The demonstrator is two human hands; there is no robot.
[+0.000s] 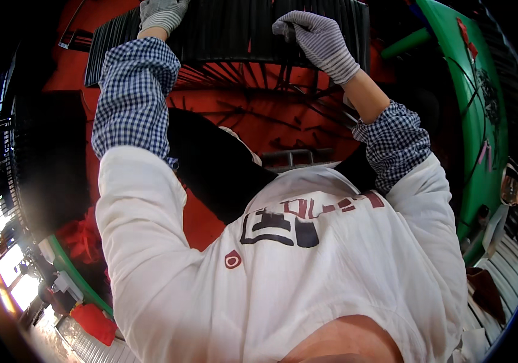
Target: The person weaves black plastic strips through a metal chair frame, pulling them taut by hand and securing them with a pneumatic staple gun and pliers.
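A wide panel of close-set black flat strips (225,33) lies in front of me, its strips running away from me across a dark frame. My left hand (163,14), in a grey-and-white striped knit glove, rests at the panel's left part. The picture's top edge cuts off its fingers, so their grip is hidden. Over the panel's right part is my right hand (322,45), gloved alike. Its fingers are curled and pinched together at the left, with a small dark bit between them that I cannot make out.
Under the panel spreads a red surface (265,118) with loose black strip pieces scattered on it. A curved green surface (452,72) stands on the right, with a cord and small tools on it. A green edge (77,272) and a red cloth (94,323) are at lower left.
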